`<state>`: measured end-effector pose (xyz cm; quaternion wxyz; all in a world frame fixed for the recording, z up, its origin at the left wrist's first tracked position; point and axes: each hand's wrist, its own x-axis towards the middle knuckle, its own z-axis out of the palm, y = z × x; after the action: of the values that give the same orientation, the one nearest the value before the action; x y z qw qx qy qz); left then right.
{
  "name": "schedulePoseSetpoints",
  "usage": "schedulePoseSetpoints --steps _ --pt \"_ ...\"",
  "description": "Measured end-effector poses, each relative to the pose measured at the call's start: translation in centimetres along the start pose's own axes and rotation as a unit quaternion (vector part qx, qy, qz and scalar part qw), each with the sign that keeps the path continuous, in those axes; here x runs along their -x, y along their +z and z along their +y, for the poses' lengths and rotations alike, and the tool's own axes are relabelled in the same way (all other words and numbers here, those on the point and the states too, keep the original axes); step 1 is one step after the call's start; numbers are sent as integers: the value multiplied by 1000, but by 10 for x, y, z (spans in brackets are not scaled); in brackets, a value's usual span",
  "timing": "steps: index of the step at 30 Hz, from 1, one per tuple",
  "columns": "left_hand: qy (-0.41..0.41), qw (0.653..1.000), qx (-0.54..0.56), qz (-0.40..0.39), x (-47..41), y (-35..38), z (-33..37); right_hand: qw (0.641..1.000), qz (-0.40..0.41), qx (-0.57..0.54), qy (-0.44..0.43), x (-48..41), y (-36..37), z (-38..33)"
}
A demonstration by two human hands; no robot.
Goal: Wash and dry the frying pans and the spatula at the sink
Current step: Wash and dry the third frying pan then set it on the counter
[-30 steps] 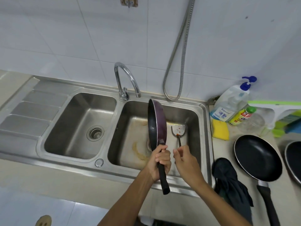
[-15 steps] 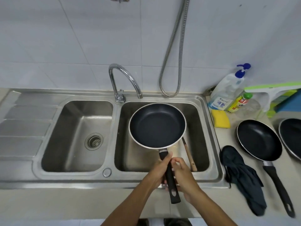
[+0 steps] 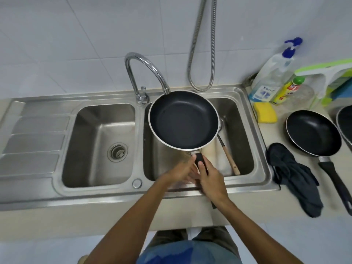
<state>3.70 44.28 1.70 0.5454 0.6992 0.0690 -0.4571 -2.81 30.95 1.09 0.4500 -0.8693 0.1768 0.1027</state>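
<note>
The pump bottle [image 3: 270, 79] at the back of the counter carried a blue-and-white label reading "Kosso"; the print on the small yellow bottle [image 3: 286, 89] beside it was too small to read.

The right hand [image 3: 211, 180] gripped the black handle of the frying pan [image 3: 183, 120], fingers curled round it and 1 finger laid along the top. The left hand [image 3: 181, 173] lay against the handle's left side, but it was blurred, so I cannot tell whether it clasped the handle or only touched it. The pan was held level, dark inside up, over the right basin of the sink [image 3: 95, 195], its far rim just under the spout of the tap [image 3: 144, 73].

The spatula [image 3: 229, 159] lay in that same basin, its wooden handle pointing to the near right corner and its blade hidden under the pan.

On the counter to the right sat a yellow sponge [image 3: 265, 115], a dark cloth [image 3: 293, 176] crumpled near the sink's edge, a second frying pan [image 3: 313, 132] and, cut off by the frame, a third pan [image 3: 345, 122]. A metal hose [image 3: 202, 44] hung looped against the tiles behind the tap.
</note>
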Motion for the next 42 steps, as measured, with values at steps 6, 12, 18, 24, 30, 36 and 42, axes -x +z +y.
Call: schedulePoseSetpoints --steps 6,12,18,24,30,36,42 --pt "40 868 -329 371 23 -156 42 998 -4 60 -16 -9 -2 12" --pt "181 782 -481 354 -29 -214 130 1000 15 25 -9 -16 5 8" --pt "114 756 -568 305 -65 -233 125 1000 30 6 -6 -23 -7 8" --pt "141 763 -524 351 -49 -215 118 999 33 13 -18 -31 -13 11" --pt "132 789 -477 365 -32 -204 87 999 33 22 -13 -35 -6 14" --pt "190 807 -445 337 -24 -192 61 999 29 29 -9 -38 -3 13" --pt "146 853 -393 311 -18 -171 53 999 28 42 -12 -40 0 14"
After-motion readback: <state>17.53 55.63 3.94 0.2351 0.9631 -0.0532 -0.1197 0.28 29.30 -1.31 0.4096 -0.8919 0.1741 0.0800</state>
